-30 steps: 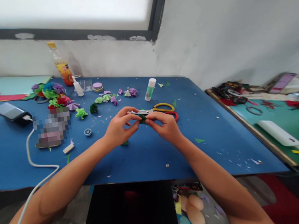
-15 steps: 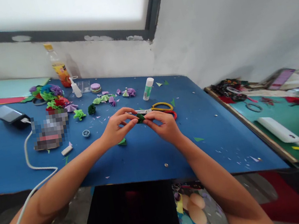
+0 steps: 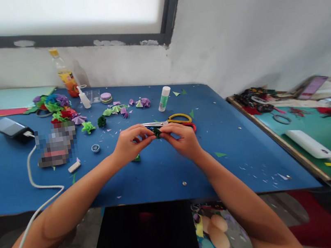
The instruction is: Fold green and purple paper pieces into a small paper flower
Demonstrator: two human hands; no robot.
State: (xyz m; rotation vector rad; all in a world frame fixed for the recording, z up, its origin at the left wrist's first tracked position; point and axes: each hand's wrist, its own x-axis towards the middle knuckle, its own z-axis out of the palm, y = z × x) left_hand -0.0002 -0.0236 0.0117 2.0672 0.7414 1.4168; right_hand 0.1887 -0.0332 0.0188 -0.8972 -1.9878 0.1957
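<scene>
Both of my hands meet over the middle of the blue table [image 3: 21,178]. My left hand [image 3: 131,142] and my right hand [image 3: 181,138] pinch a small dark green folded paper piece [image 3: 156,132] between their fingertips, just above the tabletop. Most of the piece is hidden by my fingers. Scissors with yellow and red handles [image 3: 176,120] lie right behind my hands. A scrap of green paper [image 3: 136,158] lies under my left hand.
Paper flowers in several colours [image 3: 57,107], a glue stick [image 3: 164,98], a small glue bottle [image 3: 82,98], a drink bottle [image 3: 63,73] and purple paper discs [image 3: 106,97] stand at the back. A phone [image 3: 9,127] on a white cable lies left. A green table [image 3: 325,133] with clutter adjoins at right.
My hands stayed together on the green piece and shifted slightly toward me, fingers working it. The view tilted a little.
</scene>
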